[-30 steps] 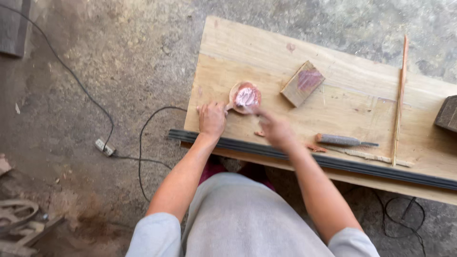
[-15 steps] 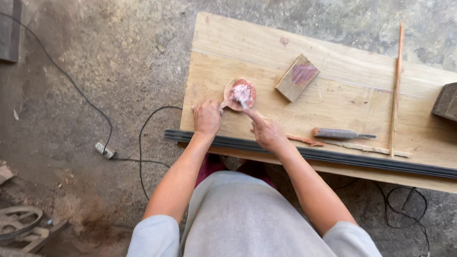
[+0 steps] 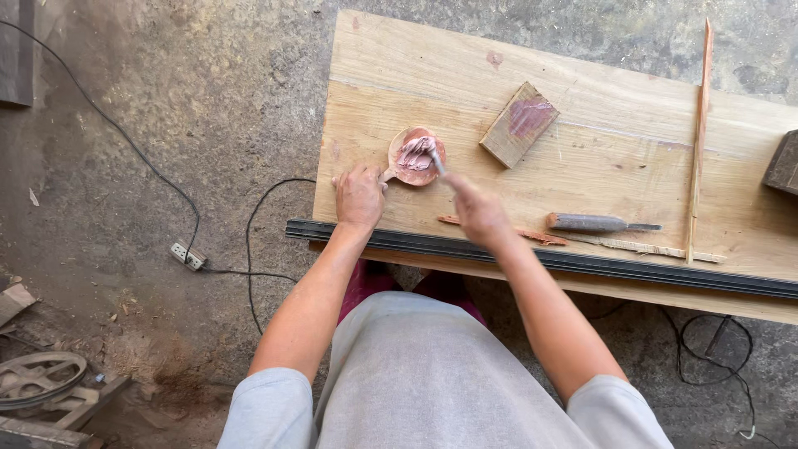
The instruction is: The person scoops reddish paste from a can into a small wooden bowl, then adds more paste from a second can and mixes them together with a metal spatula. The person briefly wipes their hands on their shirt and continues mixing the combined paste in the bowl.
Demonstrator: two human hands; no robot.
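A small round wooden dish point(image 3: 416, 156) with pinkish putty in it lies on a pale wooden board point(image 3: 598, 158). My left hand point(image 3: 359, 196) rests on the board and pinches the dish's short handle at its left side. My right hand point(image 3: 475, 208) grips a thin metal blade tool point(image 3: 435, 160) whose tip is in the putty. A long dark metal bar point(image 3: 540, 259) runs along the board's near edge, just under both wrists.
A small wooden block smeared with pink point(image 3: 519, 124), a grey-handled knife point(image 3: 600, 223), thin wood strips point(image 3: 700, 133) and a dark block point(image 3: 783, 163) lie on the board. A cable with a socket block point(image 3: 188, 255) trails on the concrete floor at left. A pulley wheel point(image 3: 37, 379) sits lower left.
The view has shifted slightly. My right hand has moved the blade tip around in the putty; my left hand keeps its hold on the dish.
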